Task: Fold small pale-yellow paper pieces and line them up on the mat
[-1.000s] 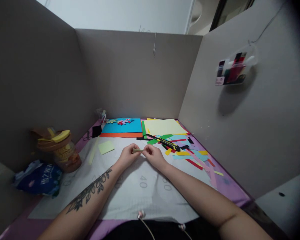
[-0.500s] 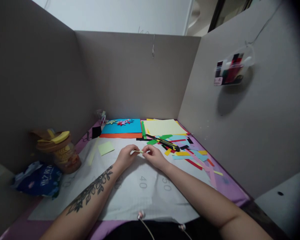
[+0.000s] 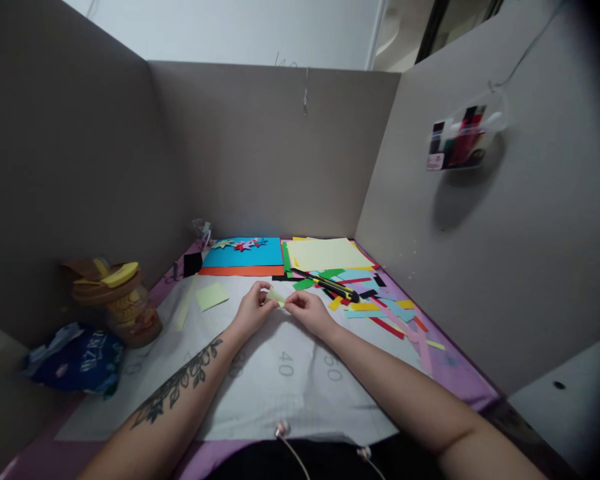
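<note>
Between my hands is a small pale yellow-green piece of paper [image 3: 276,296], held just above the white mat [image 3: 285,407]. My left hand [image 3: 254,308] pinches its left side with thumb and fingers. My right hand [image 3: 310,312] grips the right end, and its fingertips partly cover the paper. To the left, a pale green paper square [image 3: 213,297] lies flat on the mat, with a pale paper strip [image 3: 185,307] beside it. A black and yellow utility knife [image 3: 337,289] rests among paper scraps just beyond my right hand.
Folded paper stars [image 3: 243,245] sit on blue paper [image 3: 250,257] at the back. Pale yellow sheets [image 3: 327,255] are stacked to their right. Coloured strips [image 3: 390,313] spread on the right. A brown-lidded cup [image 3: 137,317] and a blue packet [image 3: 75,360] stand left. Grey panels [image 3: 280,147] enclose the table.
The paper between my hands has turned, so its flat face now shows where a thin edge showed before. My left fingers have opened out slightly around it; my right hand has barely moved.
</note>
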The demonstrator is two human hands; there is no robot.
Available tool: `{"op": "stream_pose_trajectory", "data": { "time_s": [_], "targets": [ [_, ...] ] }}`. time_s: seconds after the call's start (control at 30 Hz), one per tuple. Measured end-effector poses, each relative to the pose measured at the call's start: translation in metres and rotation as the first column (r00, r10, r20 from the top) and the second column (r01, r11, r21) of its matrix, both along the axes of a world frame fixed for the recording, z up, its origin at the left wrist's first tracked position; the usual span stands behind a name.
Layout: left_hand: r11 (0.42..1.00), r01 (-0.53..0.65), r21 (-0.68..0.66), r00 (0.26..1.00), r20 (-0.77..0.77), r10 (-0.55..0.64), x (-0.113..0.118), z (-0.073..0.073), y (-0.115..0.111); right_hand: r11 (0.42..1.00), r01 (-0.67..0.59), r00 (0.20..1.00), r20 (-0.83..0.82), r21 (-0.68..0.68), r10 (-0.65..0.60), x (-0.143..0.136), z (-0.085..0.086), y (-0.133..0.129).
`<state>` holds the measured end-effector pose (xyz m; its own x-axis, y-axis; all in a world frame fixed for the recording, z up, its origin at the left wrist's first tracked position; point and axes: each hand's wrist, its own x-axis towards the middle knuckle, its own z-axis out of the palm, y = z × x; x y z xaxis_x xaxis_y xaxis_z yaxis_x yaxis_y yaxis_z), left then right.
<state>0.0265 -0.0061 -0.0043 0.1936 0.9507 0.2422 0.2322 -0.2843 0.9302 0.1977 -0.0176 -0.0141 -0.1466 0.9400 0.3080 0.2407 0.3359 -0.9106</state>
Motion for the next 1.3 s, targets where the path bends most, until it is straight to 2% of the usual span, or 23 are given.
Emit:
{"op": "stream_pose_trajectory", "data": {
  "time_s": [0.23, 0.47, 0.77, 0.9, 1.0, 1.1, 1.13, 1.2, 1.3],
  "targets": [
    [0.998, 0.059, -0.007, 0.998, 0.03, -0.059, 0.005, -0.002, -0.002, 0.997, 0.037, 0.998, -0.056, 0.066, -0.033, -0.003, -0.006, 0.006],
    [1.0, -0.017, 0.007, 0.997, -0.081, 0.017, 0.008, -0.001, -0.005, 0.998, 0.016, 1.0, 0.0, 0.058, -0.016, -0.005, -0.008, 0.004],
    [0.993, -0.046, -0.111, 0.998, 0.047, 0.052, 0.01, 0.005, -0.005, 0.999, -0.024, 0.986, -0.168, -0.028, 0.019, 0.001, -0.013, 0.014],
    [0.983, -0.08, -0.168, 0.992, 0.085, 0.095, 0.008, 0.008, -0.004, 0.998, 0.004, 0.982, -0.186, -0.057, -0.014, 0.008, -0.014, 0.019],
    [0.971, -0.122, -0.207, 0.982, 0.115, 0.148, 0.003, 0.007, -0.002, 0.998, 0.057, 0.989, -0.136, 0.014, -0.054, 0.012, -0.01, 0.018],
    [0.962, -0.131, -0.24, 0.972, 0.159, 0.172, 0.001, 0.001, -0.001, 0.986, 0.065, 0.997, 0.027, 0.154, -0.07, 0.007, -0.004, 0.007],
    [0.963, -0.122, -0.241, 0.971, 0.173, 0.167, 0.001, -0.001, 0.0, 0.972, 0.041, 0.993, 0.1, 0.231, -0.066, 0.003, -0.001, 0.002],
    [0.965, -0.099, -0.243, 0.97, 0.191, 0.148, 0.003, -0.004, -0.001, 0.922, -0.083, 0.969, 0.247, 0.379, -0.014, -0.004, 0.002, -0.009],
    [0.964, -0.072, -0.256, 0.967, 0.22, 0.131, 0.007, -0.005, -0.002, 0.84, -0.258, 0.913, 0.404, 0.477, 0.052, -0.014, 0.004, -0.018]
  ]
}}
